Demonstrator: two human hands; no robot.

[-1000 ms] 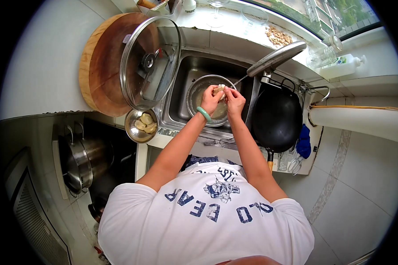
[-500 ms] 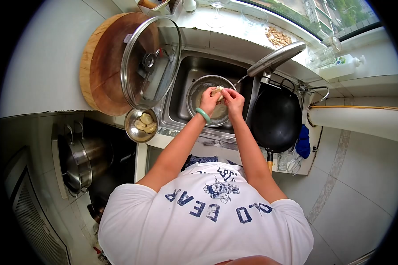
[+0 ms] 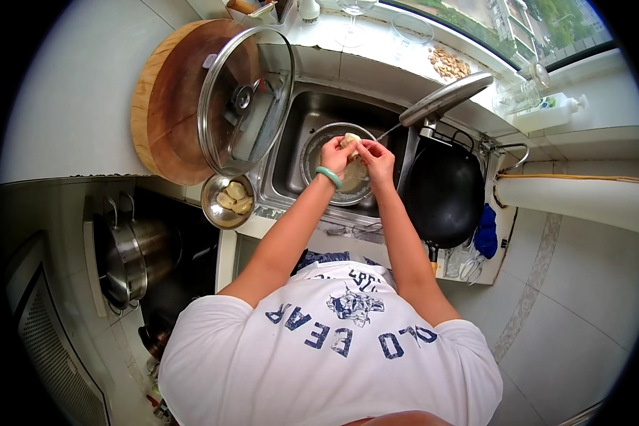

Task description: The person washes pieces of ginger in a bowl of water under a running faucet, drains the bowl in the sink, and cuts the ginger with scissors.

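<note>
My left hand [image 3: 335, 157], with a green bangle at its wrist, is closed on a small pale food piece [image 3: 351, 140]. Against the same piece are the pinched fingers of my right hand [image 3: 378, 160]. Both hands are above a metal bowl [image 3: 310, 177] that holds cloudy liquid and stands in the steel sink [image 3: 280, 167]. A thin stream of water runs from the faucet [image 3: 444, 99] toward the hands. Left of the sink, a smaller metal bowl [image 3: 213, 211] holds several yellowish pieces [image 3: 236, 192].
A glass lid [image 3: 245, 135] leans before a round wooden board [image 3: 156, 106] at the left. The black wok [image 3: 444, 192] stands right of the sink, near a blue cloth [image 3: 485, 234]. Nuts [image 3: 449, 64], glasses and a pump bottle [image 3: 550, 111] line the windowsill.
The fingers have shifted slightly around the pale piece, which shows a little higher between them. The whole view has moved slightly.
</note>
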